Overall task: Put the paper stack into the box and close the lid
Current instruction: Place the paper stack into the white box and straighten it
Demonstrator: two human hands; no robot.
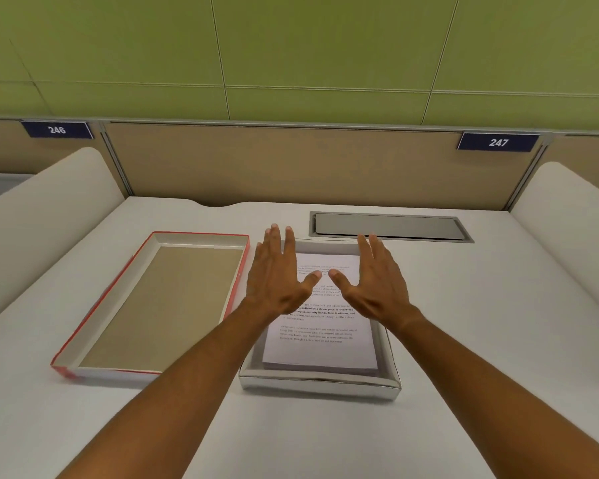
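Note:
A stack of printed white paper [320, 344] lies flat inside a shallow silver-grey box [320, 383] in the middle of the desk. The box's lid [94, 335], red-edged with a brown inside, lies upside down on the desk just left of the box. My left hand [277, 274] hovers over the box's left side, palm down, fingers spread, holding nothing. My right hand [377, 278] is held the same way over the right side of the paper. Both forearms hide parts of the box's side walls.
A recessed grey cable hatch [391, 226] sits in the desk behind the box. White rounded dividers rise at the left [42, 209] and right [567, 209]. A tan partition [291, 164] with number plates 246 and 247 closes the back.

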